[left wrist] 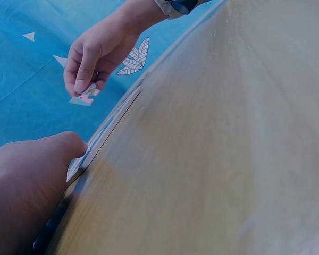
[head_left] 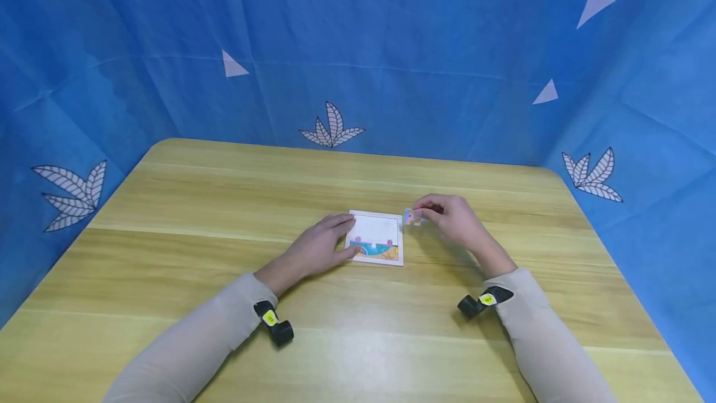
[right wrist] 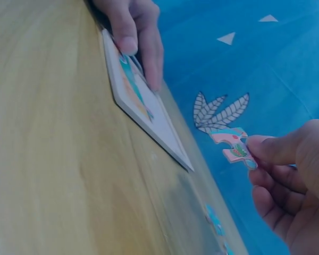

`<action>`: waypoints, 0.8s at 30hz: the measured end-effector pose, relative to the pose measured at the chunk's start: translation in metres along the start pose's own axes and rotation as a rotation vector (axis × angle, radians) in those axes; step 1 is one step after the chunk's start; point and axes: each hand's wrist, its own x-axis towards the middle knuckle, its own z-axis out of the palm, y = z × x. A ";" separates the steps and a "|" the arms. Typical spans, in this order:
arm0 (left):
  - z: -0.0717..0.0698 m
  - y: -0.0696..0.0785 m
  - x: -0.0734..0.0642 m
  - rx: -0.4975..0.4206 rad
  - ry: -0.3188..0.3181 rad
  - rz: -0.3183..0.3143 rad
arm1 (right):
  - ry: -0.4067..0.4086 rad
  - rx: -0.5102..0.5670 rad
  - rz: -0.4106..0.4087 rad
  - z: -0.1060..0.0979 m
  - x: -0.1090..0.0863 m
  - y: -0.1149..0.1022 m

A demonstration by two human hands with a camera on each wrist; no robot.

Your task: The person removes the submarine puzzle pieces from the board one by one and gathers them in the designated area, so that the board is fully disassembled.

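A white-bordered jigsaw puzzle tray (head_left: 373,227) lies on the table, its near strip filled with blue and orange picture pieces (head_left: 376,250). My left hand (head_left: 321,246) rests on the tray's left side, thumb near the lower corner and fingertips toward the upper one, the fingers fairly straight. Just off the tray's right edge, my right hand (head_left: 450,219) pinches a puzzle piece (right wrist: 235,146) between thumb and fingers. That piece is pink with blue and green print and is raised above the table in the right wrist view.
More blue puzzle pieces (right wrist: 215,220) lie on the table beyond the tray in the right wrist view. The wooden table (head_left: 252,198) ends at a blue cloth backdrop (head_left: 358,30) with printed leaves and triangles. Each sleeve carries a black wrist camera (head_left: 279,332).
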 end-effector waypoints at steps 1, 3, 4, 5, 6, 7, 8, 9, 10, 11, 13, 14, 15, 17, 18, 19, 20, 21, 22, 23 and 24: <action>0.000 0.000 0.000 -0.003 0.003 0.001 | -0.002 0.003 0.008 -0.002 0.000 0.001; 0.000 0.000 0.000 -0.009 0.008 0.003 | -0.011 0.015 0.029 -0.004 0.000 0.003; 0.000 0.000 -0.001 -0.010 0.010 0.004 | -0.015 0.017 0.035 -0.005 0.000 0.004; 0.000 0.000 -0.001 -0.012 0.012 0.005 | -0.021 0.021 0.043 -0.006 0.000 0.004; -0.001 0.000 -0.001 -0.012 0.012 0.004 | -0.024 0.018 0.045 -0.007 0.000 0.005; -0.001 0.000 -0.001 -0.012 0.011 0.005 | -0.028 0.014 0.048 -0.008 0.000 0.006; -0.001 0.000 -0.001 -0.012 0.010 0.004 | -0.032 0.015 0.053 -0.009 -0.001 0.007; -0.001 0.000 -0.001 -0.010 0.007 0.003 | -0.035 0.011 0.056 -0.010 -0.001 0.008; -0.001 0.000 -0.001 -0.010 0.005 0.003 | -0.036 0.008 0.058 -0.011 -0.001 0.009; -0.001 0.001 -0.001 -0.012 0.004 0.003 | -0.039 0.007 0.064 -0.012 -0.001 0.010; -0.001 0.001 -0.001 -0.014 0.004 0.004 | -0.041 0.002 0.071 -0.013 -0.001 0.013; -0.001 0.001 0.000 -0.012 0.004 0.004 | -0.042 0.002 0.078 -0.014 -0.001 0.014; -0.001 0.001 0.000 -0.012 0.006 0.005 | -0.045 0.001 0.084 -0.014 -0.001 0.015; -0.001 0.001 0.000 -0.010 0.010 0.005 | -0.053 0.004 0.098 -0.015 -0.001 0.018; 0.000 0.001 0.000 -0.007 0.013 0.005 | -0.057 0.004 0.103 -0.015 -0.001 0.020; 0.000 0.001 0.000 -0.005 0.014 0.005 | -0.062 0.006 0.111 -0.015 -0.001 0.021; 0.000 0.000 0.000 -0.002 0.015 0.004 | -0.068 0.005 0.110 -0.014 0.000 0.023; 0.000 0.001 0.000 -0.003 0.016 0.003 | -0.072 0.005 0.109 -0.014 0.000 0.024; 0.000 0.001 0.001 -0.003 0.016 0.003 | -0.077 0.008 0.107 -0.014 0.000 0.025; 0.000 0.001 0.001 -0.005 0.015 0.001 | -0.081 0.012 0.104 -0.014 0.000 0.027; 0.000 0.001 0.001 -0.007 0.014 -0.001 | -0.085 0.017 0.100 -0.013 0.000 0.028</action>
